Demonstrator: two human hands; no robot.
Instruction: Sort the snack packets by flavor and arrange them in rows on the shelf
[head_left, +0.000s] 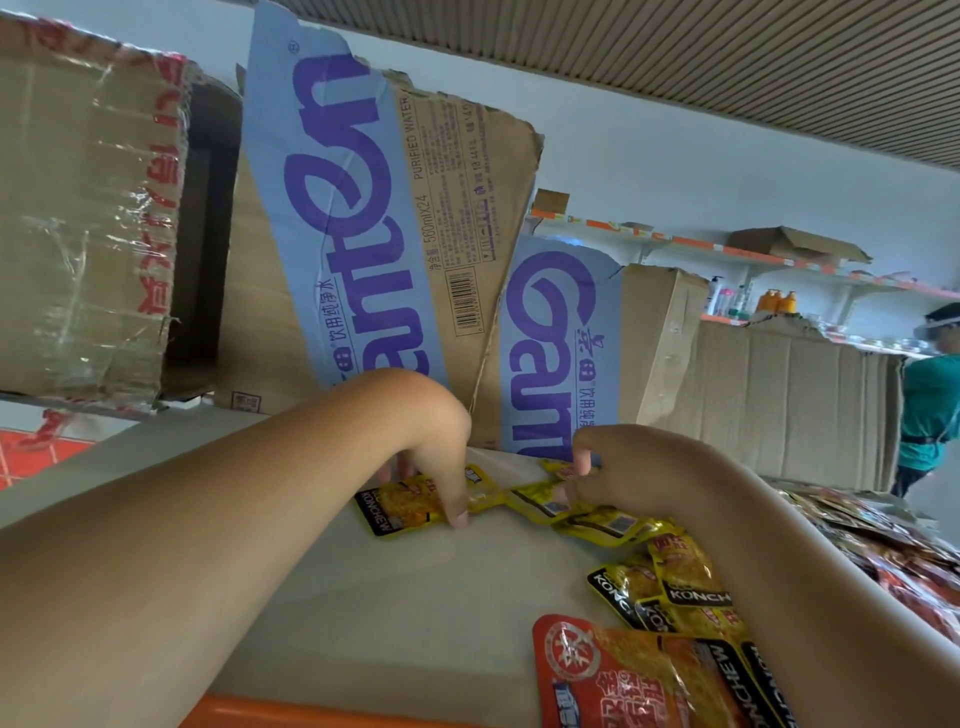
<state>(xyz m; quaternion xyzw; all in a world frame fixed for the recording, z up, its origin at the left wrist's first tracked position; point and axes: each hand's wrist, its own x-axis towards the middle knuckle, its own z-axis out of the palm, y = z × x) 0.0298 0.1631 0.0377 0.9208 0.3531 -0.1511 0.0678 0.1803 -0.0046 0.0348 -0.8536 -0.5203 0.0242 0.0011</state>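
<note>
Sorting step: yellow packets appear to be being lined up along the back of the shelf.
Left hand: bent down at the wrist with fingers curled. The yellow packet is pinched flat on the shelf, thumb at its near right corner, fingers at its far edge.
Right hand: fingers are curled downward, tips touching the row of yellow packets. Whether one is gripped cannot be told.
Key relation: the pinched packet lies directly under the left hand, at the row's left end. Its long axis runs left to right in line with the row, and its right edge meets the next packet. The left hand is the nearer.
Packet look: glossy yellow foil, a black band lettered KONCHEW, food pictured.
Unsorted stock: a loose yellow heap and an orange packet lie beside the right forearm, with red packets farther right.
Backdrop: cardboard boxes are stood behind the row.
</note>
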